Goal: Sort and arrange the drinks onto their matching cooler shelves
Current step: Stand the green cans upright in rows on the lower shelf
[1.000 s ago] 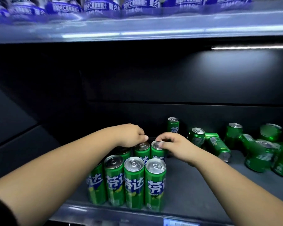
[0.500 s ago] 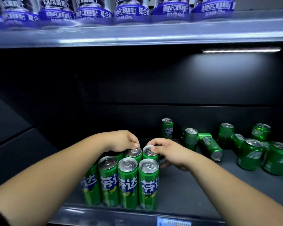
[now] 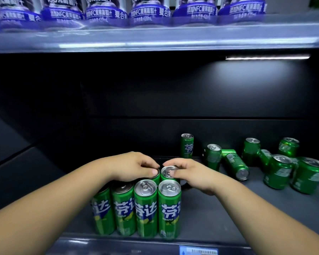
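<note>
Four green front cans [image 3: 168,208] read 芬达 in white; the purple bottles [image 3: 107,13] above read NFC and 420mL. My left hand [image 3: 134,167] curls over the left can [image 3: 156,176], and my right hand [image 3: 190,173] pinches the right can [image 3: 166,170]. Both cans stand upright behind the front row on the shelf [image 3: 219,214]. Loose cans [image 3: 278,172] lie to the right. My hands have drawn closer than half a second ago.

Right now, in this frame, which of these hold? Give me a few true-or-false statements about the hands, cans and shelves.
1. Four front-row cans stand upright. True.
2. The right hand grips a can lying on its side. False: it pinches the top of an upright second-row can.
3. Every loose can at the right stands upright. False: one toppled can lies on its side.
4. Purple-labelled bottles line the upper shelf. True.
</note>
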`<action>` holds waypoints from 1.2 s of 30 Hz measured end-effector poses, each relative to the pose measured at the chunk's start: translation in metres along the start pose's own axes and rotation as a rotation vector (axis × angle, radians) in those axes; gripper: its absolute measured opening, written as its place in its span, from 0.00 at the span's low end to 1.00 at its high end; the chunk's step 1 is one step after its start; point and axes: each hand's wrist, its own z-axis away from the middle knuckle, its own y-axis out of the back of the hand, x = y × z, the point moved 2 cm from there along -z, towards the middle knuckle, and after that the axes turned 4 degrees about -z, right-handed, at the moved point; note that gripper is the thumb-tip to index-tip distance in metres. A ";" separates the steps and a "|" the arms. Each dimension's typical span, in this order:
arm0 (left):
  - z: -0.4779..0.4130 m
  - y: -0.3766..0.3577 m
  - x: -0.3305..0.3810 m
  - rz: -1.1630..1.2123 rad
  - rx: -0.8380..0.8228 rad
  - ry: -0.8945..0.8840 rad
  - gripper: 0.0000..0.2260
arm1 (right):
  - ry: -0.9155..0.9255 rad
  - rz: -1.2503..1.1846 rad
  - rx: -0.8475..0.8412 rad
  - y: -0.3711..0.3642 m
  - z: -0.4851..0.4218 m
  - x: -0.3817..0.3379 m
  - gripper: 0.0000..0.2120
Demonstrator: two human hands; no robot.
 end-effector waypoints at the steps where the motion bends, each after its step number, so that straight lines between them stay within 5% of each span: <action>1: 0.003 -0.001 -0.001 -0.015 -0.019 0.000 0.25 | 0.008 -0.001 -0.003 0.000 -0.001 0.002 0.13; 6: 0.013 -0.007 0.002 -0.152 -0.049 -0.046 0.42 | 0.000 -0.023 0.001 -0.001 0.002 0.004 0.21; 10: 0.018 -0.014 0.004 -0.273 -0.061 -0.015 0.52 | -0.015 0.000 -0.009 -0.001 0.004 0.004 0.16; 21: 0.016 -0.020 0.005 -0.298 -0.040 -0.018 0.61 | 0.035 0.036 -0.020 -0.003 0.008 0.006 0.16; 28: 0.018 -0.024 0.004 -0.293 -0.003 -0.003 0.59 | 0.054 -0.041 -0.014 -0.007 0.012 0.011 0.17; 32: 0.017 -0.022 0.000 -0.174 0.082 -0.003 0.56 | 0.048 -0.122 0.051 -0.008 0.019 0.018 0.25; 36: 0.014 -0.015 -0.003 -0.029 0.144 -0.049 0.46 | 0.056 -0.124 0.197 0.000 0.030 0.022 0.24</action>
